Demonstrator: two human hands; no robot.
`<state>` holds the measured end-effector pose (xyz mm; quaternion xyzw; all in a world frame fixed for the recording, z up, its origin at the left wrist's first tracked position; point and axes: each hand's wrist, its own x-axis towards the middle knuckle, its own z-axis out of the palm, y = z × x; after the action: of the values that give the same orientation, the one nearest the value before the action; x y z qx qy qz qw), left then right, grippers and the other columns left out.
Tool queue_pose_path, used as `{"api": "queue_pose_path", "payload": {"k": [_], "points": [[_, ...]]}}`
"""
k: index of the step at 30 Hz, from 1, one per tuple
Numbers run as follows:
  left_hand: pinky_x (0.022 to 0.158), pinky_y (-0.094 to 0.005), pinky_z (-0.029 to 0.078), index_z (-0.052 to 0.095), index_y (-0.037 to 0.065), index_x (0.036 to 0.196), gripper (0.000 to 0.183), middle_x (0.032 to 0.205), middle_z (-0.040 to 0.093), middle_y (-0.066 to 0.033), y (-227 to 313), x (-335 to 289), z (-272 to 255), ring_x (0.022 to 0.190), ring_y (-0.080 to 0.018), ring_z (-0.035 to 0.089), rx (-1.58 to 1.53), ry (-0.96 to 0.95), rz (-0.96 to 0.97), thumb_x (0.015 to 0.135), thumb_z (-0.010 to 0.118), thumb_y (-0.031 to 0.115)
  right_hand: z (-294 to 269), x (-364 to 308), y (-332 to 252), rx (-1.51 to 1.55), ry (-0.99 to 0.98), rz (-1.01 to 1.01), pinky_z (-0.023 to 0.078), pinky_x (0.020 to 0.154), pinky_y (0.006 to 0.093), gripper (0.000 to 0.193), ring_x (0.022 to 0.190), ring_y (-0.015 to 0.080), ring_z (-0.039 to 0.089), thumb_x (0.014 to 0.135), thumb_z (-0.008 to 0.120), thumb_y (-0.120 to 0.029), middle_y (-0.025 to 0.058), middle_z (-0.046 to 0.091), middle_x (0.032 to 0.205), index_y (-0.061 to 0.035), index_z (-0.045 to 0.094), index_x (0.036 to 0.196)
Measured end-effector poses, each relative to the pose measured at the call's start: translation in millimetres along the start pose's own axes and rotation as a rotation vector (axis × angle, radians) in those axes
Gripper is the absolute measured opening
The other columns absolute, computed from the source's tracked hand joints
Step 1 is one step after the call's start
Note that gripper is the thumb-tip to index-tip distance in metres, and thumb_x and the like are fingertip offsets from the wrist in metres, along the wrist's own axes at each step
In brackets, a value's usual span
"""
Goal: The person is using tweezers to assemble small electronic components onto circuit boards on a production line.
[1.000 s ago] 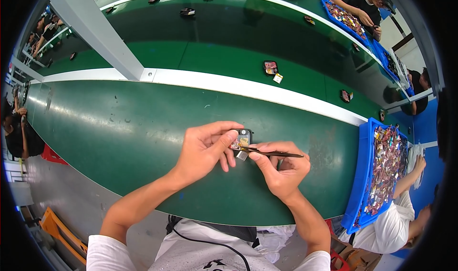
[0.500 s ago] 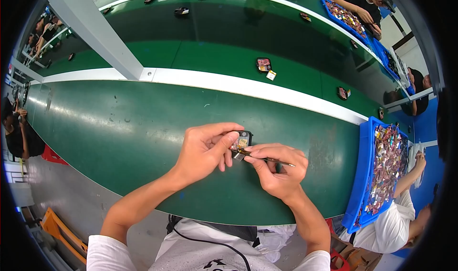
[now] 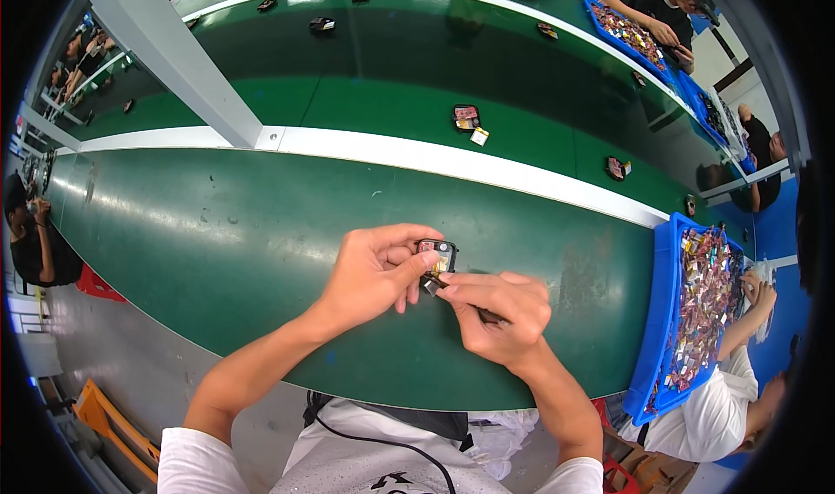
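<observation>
My left hand [image 3: 376,270] is closed round the edge of a small black electronic device housing [image 3: 446,250], its thumb across the face. The housing is open, with a pale yellowish part and round metallic spots showing inside. My right hand [image 3: 504,307] is closed in a pinch at the housing's lower right edge. A thin dark rod-like tool [image 3: 492,317] shows beneath its fingers; its tip is hidden, so its exact kind is unclear. Next to the right fingertips, a small silvery piece [image 3: 430,287] hangs at the housing's lower edge. Both hands are above the green table [image 3: 261,224].
At the right stands a blue bin [image 3: 654,320] heaped with small wired parts. Beyond the white rail [image 3: 391,156], a green belt [image 3: 365,103] carries several similar housings [image 3: 467,118]. A grey post [image 3: 174,59] rises at the left. Other people sit around the line.
The housings on the belt have shifted slightly left. My right hand has turned and moved a little left, and the tool's long end no longer sticks out past it. My left hand stays nearly in place.
</observation>
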<state>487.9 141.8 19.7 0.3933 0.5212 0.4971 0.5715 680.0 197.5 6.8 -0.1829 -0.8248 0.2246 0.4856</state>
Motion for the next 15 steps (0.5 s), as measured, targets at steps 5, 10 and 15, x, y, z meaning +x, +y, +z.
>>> {"api": "queue_pose_path", "payload": {"k": [5, 10, 15], "points": [[0.044, -0.0209, 0.045, 0.068, -0.006, 0.117, 0.02, 0.079, 0.07, -0.0062, 0.1, -1.5, 12.1, 0.056, -0.0061, 0.06, 0.092, 0.115, -0.008, 0.098, 0.063, 0.0, -3.5, -3.8, 0.9, -0.117, -0.056, -0.12, 0.036, 0.043, 0.0255, 0.032, 0.047, 0.0123, 0.052, 0.057, 0.077, 0.008, 0.0056, 0.078, 0.092, -0.0071, 0.074, 0.085], [0.043, -0.0214, 0.046, 0.068, -0.006, 0.114, 0.018, 0.075, 0.068, -0.0048, 2.3, 1.6, 15.6, 0.055, -0.0063, 0.06, 0.186, 0.149, 0.069, 0.097, 0.063, -0.001, -1.3, 2.6, 2.2, -0.076, -0.018, -0.12, 0.037, 0.043, 0.0254, 0.028, 0.047, 0.013, 0.052, 0.061, 0.08, 0.007, 0.0061, 0.078, 0.091, -0.0068, 0.074, 0.085], [0.044, -0.0256, 0.05, 0.067, -0.007, 0.111, 0.02, 0.08, 0.068, -0.0084, 43.8, 57.5, -13.4, 0.054, -0.0116, 0.064, 0.327, 0.283, 0.124, 0.095, 0.064, 0.003, -17.6, 16.8, -4.6, 0.043, 0.177, 0.119, 0.036, 0.041, 0.0241, 0.022, 0.044, 0.009, 0.048, 0.07, 0.083, 0.006, 0.008, 0.078, 0.091, -0.0055, 0.074, 0.086]]}}
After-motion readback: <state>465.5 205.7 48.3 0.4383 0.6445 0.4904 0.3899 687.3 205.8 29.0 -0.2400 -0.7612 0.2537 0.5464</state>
